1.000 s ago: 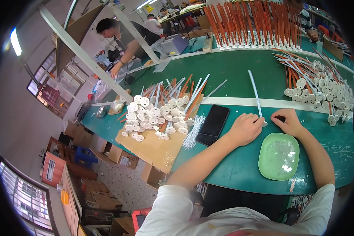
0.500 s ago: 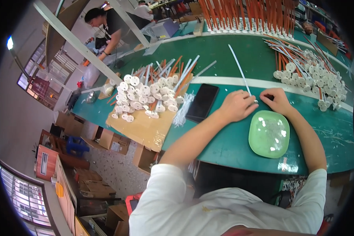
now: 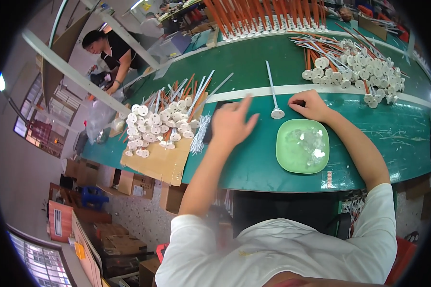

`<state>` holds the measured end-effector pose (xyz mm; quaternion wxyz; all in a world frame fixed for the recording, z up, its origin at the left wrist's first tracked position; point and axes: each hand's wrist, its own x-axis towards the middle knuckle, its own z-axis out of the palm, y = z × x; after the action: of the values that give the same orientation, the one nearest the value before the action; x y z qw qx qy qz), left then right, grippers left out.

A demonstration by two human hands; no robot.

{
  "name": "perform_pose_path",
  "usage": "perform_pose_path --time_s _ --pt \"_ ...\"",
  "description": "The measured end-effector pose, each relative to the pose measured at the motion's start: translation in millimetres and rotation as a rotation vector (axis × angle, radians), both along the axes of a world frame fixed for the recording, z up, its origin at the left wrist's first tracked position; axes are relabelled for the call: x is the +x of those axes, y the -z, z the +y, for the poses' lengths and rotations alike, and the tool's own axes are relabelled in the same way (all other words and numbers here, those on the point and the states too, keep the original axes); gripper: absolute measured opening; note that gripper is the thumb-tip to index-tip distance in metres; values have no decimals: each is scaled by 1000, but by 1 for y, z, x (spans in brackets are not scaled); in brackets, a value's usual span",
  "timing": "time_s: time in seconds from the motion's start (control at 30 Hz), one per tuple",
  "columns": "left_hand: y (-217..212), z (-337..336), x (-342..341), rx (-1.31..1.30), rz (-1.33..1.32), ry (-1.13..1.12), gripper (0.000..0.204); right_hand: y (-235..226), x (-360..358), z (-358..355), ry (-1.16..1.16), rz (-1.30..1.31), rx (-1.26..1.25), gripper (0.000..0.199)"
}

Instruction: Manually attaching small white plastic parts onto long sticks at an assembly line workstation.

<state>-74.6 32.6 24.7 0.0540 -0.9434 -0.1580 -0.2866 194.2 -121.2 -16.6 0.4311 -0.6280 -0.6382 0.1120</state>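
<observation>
My left hand [image 3: 231,122] is over the dark phone [image 3: 208,136], fingers spread and holding nothing visible. It covers most of the phone. Beside the phone lies a bundle of white strings [image 3: 199,137]. Between my hands, a pale stick with a white round disc [image 3: 277,114] at its near end lies on the green table. My right hand [image 3: 312,105] rests just right of that disc, its fingers curled and pressed together; whatever they hold, if anything, is hidden. In front of it sits a light green dish [image 3: 282,161] with small clear, shiny pieces inside.
At left, a pile of white discs on orange and pale sticks [image 3: 153,126] lies on cardboard [image 3: 172,165]. Another such pile [image 3: 368,71] lies at right. Behind stands a row of upright orange sticks [image 3: 268,19]. A person [image 3: 115,55] works at the far left, beyond a white post [image 3: 72,71].
My left hand has left the stick with the disc and moved left over the phone, its fingers spreading. The disc now shows. My right hand stays near it, and the view has shifted.
</observation>
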Motion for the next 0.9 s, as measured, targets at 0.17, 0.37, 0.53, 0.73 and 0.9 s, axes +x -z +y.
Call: perform_pose_path --time_s 0.17,0.37,0.53,0.73,0.9 --pt "10 25 -50 -77 128 -402 74 3 3 -1 -9 -18 26 12" --pt "31 34 -52 -93 18 -379 77 3 -2 4 -2 -86 52 13" --pt "19 36 -39 -75 -32 -423 69 2 0 5 16 -93 73 13" --pt "20 30 -32 -150 41 -498 68 2 -2 2 4 -101 41 13" --pt "38 38 -43 -63 -133 -428 69 1 -4 3 6 -93 21 13"
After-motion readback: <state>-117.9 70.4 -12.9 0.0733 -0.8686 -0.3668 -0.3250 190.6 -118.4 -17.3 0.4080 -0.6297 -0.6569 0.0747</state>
